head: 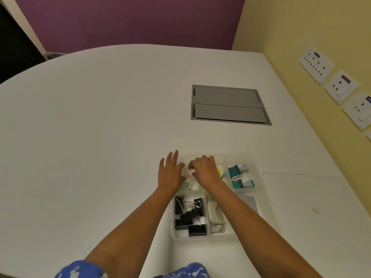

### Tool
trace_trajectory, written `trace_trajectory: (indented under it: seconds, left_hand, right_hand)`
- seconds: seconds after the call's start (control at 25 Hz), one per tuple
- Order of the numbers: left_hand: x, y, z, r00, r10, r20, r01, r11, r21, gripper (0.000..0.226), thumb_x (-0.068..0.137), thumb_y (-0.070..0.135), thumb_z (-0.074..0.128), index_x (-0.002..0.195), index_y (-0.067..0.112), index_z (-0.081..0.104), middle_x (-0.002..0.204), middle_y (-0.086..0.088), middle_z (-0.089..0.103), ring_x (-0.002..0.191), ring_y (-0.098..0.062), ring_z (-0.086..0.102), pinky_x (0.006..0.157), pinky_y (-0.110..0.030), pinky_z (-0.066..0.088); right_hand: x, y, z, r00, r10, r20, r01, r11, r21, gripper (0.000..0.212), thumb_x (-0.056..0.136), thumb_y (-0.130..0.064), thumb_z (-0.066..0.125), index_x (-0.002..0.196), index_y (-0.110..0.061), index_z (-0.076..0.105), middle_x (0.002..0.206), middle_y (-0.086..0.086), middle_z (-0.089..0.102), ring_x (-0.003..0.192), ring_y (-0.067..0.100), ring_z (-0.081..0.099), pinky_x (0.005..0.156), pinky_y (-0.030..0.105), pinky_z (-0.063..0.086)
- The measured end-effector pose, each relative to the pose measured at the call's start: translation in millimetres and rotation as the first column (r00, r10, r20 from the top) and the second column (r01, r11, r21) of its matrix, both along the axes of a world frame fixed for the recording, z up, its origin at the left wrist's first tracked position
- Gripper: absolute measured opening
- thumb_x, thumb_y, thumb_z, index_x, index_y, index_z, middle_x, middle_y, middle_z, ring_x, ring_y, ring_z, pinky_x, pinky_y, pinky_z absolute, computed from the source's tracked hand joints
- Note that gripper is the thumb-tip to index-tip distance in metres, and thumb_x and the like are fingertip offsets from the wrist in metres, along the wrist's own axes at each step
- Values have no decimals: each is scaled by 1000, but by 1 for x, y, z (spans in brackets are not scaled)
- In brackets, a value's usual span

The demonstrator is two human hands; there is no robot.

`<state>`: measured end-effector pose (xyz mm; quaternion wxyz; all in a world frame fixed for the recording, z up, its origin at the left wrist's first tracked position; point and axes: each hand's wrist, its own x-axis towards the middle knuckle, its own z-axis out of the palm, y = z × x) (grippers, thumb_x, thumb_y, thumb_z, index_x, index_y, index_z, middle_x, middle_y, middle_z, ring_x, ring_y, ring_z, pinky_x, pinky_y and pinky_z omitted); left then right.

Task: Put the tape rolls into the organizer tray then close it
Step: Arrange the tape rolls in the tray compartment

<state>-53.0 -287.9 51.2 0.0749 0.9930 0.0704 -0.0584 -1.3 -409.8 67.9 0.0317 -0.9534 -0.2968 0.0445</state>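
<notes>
A clear plastic organizer tray [267, 199] lies on the white table, uncovered. In its far left compartment a white tape roll [189, 171] sits between my two hands. My right hand [204, 170] curls over the roll with thumb and fingertips pinched on it. At the tray's left rim my left hand [170, 171] rests flat, fingers spread, its thumb side touching the roll. A second, greenish tape roll [192, 185] lies just nearer in the same compartment. The clear lid [305, 197] lies flat on the table to the right of the tray.
The tray also holds black binder clips [188, 214], a white stapler-like item [213, 213], two teal stamps [239, 171] and yellow sticky notes [219, 170]. A grey cable hatch [228, 105] is set into the table further back. Wall sockets [341, 85] line the yellow wall at right.
</notes>
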Motion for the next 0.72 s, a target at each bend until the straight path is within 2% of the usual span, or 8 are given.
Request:
trace_trajectory:
  seconds: [0.2,0.4,0.72]
  left_hand:
    - [-17,-1,-3,996,82,45,-79,995,-62,42,83,26,67,123,23,53,159,-5,9,146,-25,7,116,-41,16]
    - [-18,-4,0,990,135,28,-133,989,-67,41,83,22,67,122,20,53,158,-6,13,145,-27,12,111,-40,26]
    - [-13,-5,-4,991,135,-7,-135,991,-7,43,83,21,66,124,20,52,158,-7,8,145,-26,9,110,-40,29]
  right_hand:
    - [-12,-5,0,998,55,-10,-56,989,-137,31,87,-7,60,116,-17,60,116,7,66,114,28,52,99,36,32]
    - [-17,0,-2,993,111,23,-105,977,-185,29,88,-9,60,116,-14,61,117,8,65,115,29,51,100,37,33]
    - [-20,3,-9,992,123,10,-117,963,-242,25,88,-7,60,112,-12,64,117,10,65,114,29,53,101,38,34]
